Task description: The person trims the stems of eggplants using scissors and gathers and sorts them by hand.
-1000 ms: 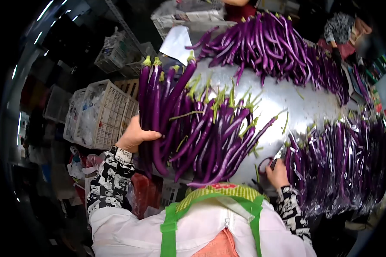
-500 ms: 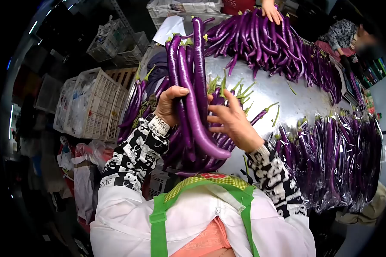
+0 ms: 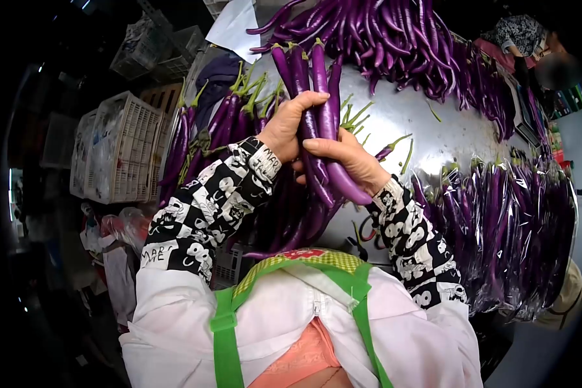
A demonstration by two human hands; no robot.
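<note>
A small bunch of long purple eggplants (image 3: 325, 115) is held upright over the metal table, stem ends away from me. My left hand (image 3: 290, 125) is wrapped round its left side, the thumb lying across the front. Lower down, my right hand (image 3: 350, 158) clasps the same bunch from the right, its thumb also over the front. Most fingers of both hands are hidden behind the eggplants. Beneath and to the left lie more loose eggplants (image 3: 223, 119) with long green stems.
A large eggplant heap (image 3: 394, 45) covers the far side of the table (image 3: 410, 119). Eggplants in clear plastic bags (image 3: 498, 233) lie at the right. White crates (image 3: 126, 145) stand at the left. Scissors with red handles (image 3: 368, 229) lie near my apron. Another person (image 3: 518, 35) is at the far right.
My right hand, open beside the bunch before, has closed round its lower part. The bunch has come lower and nearer upright together. The other person's hand on the far heap has left view.
</note>
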